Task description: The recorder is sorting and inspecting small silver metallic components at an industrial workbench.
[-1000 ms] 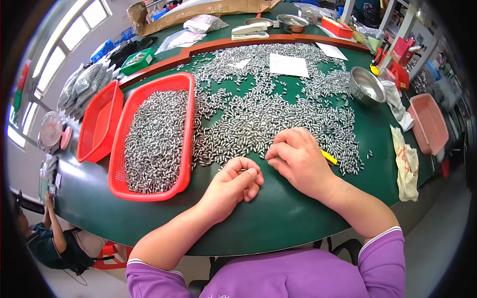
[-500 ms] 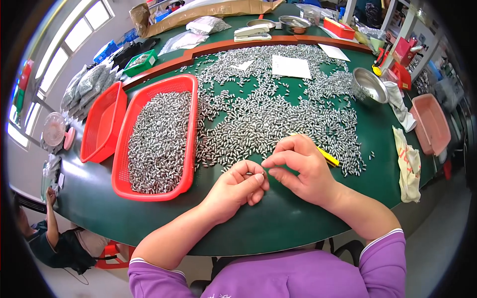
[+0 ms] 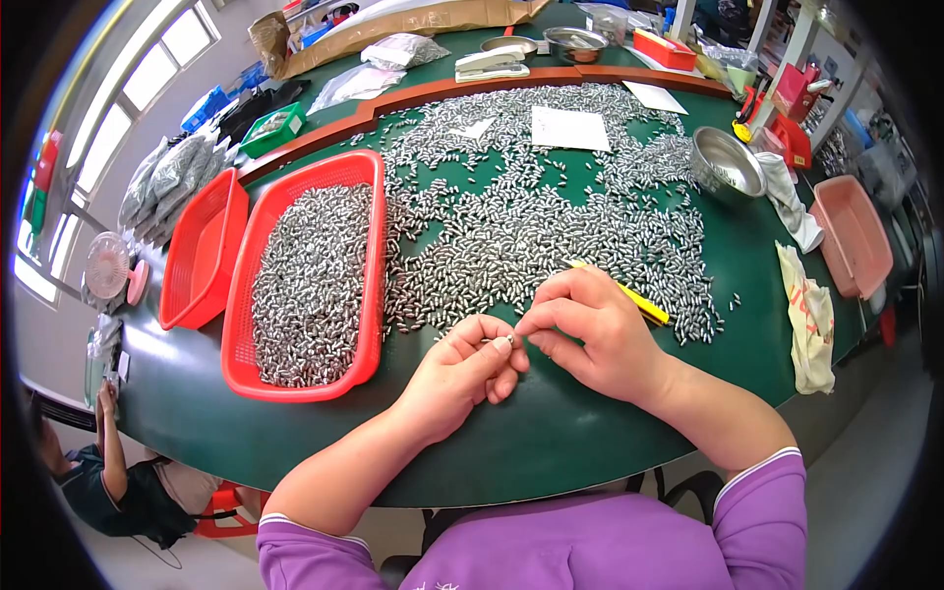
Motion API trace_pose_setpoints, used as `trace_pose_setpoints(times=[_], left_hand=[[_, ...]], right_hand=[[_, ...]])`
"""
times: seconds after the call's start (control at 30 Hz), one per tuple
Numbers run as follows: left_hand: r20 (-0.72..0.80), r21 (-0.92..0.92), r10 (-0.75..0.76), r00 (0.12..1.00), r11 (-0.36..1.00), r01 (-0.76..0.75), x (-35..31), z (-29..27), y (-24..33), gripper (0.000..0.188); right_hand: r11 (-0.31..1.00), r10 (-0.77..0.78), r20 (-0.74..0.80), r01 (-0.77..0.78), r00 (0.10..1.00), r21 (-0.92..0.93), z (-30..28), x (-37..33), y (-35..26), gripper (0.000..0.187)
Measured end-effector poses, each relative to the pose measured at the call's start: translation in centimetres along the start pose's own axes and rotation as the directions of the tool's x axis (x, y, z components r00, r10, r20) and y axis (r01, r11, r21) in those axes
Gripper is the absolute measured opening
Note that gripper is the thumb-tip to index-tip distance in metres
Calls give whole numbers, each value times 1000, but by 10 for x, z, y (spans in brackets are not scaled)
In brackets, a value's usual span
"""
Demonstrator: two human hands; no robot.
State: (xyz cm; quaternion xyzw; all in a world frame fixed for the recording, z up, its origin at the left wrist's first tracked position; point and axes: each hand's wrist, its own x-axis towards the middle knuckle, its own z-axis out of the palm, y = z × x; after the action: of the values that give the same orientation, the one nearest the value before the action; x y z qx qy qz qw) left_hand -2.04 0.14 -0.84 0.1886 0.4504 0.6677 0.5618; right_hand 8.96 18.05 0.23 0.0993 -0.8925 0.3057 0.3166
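Note:
Between the thumb and fingers of my left hand [image 3: 464, 372] a small silver metal piece [image 3: 510, 339] is pinched, mostly covered by the fingertips. My right hand [image 3: 602, 339] is closed in a pinch, its fingertips right beside that piece; whether they grip anything is hidden. A yellow stick-like tool [image 3: 644, 306] shows behind my right hand, and I cannot tell if the hand touches it. Just beyond both hands, many small silver bullet-shaped metal pieces [image 3: 482, 258] lie spread over the green table [image 3: 551, 442]. More of them fill a red plastic basket [image 3: 377, 265] to the left.
An empty red basket [image 3: 202, 251] stands farther left, near a green tray [image 3: 273, 130]. At right are a metal bowl [image 3: 728, 162], cloths [image 3: 808, 320] and a pink basin [image 3: 852, 236]. White papers [image 3: 570, 129] lie on the pieces. Another person [image 3: 123, 487] sits at far left.
My right fingertips have come slightly closer to the left hand's piece, which shows a little more now. The view has shifted slightly. The other person's hand at far left has lowered.

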Motion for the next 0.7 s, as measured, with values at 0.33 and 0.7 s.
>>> trace_pose_setpoints(times=[0.33,0.7], left_hand=[[-27,32,40,999,999,-39,0,0,-1,10],[-48,951,445,894,294,-95,-2,7,1,8]], right_hand=[[987,6,-15,-9,1000,-163,-7,0,0,16],[802,332,18,-273,943,-531,-28,-9,29,15]])
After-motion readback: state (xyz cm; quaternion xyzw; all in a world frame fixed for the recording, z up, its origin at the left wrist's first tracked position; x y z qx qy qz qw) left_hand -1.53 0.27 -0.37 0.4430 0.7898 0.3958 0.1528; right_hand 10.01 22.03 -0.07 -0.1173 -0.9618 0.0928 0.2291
